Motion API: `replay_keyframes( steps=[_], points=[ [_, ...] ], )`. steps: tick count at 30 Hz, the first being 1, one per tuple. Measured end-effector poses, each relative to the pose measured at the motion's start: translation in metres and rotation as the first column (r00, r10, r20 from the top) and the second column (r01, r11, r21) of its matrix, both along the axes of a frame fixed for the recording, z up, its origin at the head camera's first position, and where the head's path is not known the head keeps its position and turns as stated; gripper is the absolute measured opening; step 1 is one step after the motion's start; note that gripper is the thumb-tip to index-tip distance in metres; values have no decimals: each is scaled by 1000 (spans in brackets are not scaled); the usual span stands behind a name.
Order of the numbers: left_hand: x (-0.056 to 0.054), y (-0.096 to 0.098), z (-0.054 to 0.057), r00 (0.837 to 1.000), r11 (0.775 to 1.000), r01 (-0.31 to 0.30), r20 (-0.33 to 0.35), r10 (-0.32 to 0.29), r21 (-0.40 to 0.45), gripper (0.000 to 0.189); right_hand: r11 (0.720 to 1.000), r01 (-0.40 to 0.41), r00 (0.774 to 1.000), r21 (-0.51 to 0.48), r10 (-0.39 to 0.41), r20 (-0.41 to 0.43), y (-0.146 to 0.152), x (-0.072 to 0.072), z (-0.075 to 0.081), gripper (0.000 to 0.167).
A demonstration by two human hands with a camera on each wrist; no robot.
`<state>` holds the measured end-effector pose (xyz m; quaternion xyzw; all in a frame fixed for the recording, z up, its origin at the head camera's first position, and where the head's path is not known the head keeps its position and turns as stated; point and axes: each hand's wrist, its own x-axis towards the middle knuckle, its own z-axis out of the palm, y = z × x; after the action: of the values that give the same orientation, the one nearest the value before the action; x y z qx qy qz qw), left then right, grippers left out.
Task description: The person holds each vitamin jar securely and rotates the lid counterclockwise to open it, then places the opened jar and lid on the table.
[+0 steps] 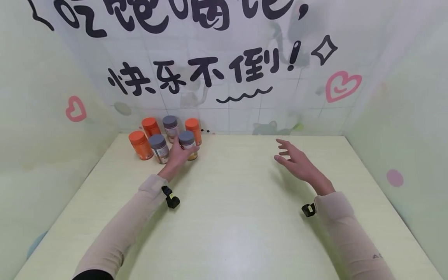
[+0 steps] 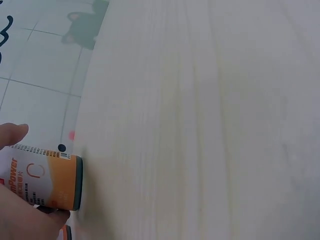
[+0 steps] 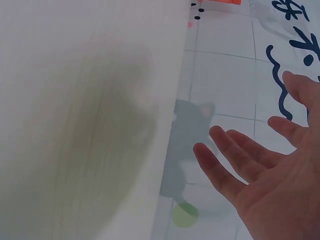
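Observation:
In the head view, my left hand (image 1: 177, 156) grips a small grey-lidded bottle (image 1: 191, 149) at the back left of the table, thumb on its right side. Up close in the left wrist view, this bottle (image 2: 47, 177) has a white and orange label with print. Just left of the hand stands another grey-lidded bottle (image 1: 161, 153), with a third (image 1: 171, 130) behind it. An orange-lidded bottle (image 1: 194, 132) stands behind the held one. My right hand (image 1: 294, 160) hovers over the right of the table with its fingers spread, holding nothing; the right wrist view shows its palm side (image 3: 275, 195).
Two more orange-lidded bottles (image 1: 141, 147) stand at the far left of the group. A white printed backdrop (image 1: 241, 116) rises behind the pale wooden table (image 1: 231, 214), and pale side walls (image 1: 402, 116) close in both sides.

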<state>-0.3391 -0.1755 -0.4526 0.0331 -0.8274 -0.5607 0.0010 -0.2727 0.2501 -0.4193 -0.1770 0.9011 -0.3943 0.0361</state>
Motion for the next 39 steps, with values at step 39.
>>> replay_keyframes(
  steps=[39],
  points=[
    [49,79,3,949,934,302,-36,-315,-191,68,996,-72,997,-42,74,29,-39,8,-9,63]
  ],
)
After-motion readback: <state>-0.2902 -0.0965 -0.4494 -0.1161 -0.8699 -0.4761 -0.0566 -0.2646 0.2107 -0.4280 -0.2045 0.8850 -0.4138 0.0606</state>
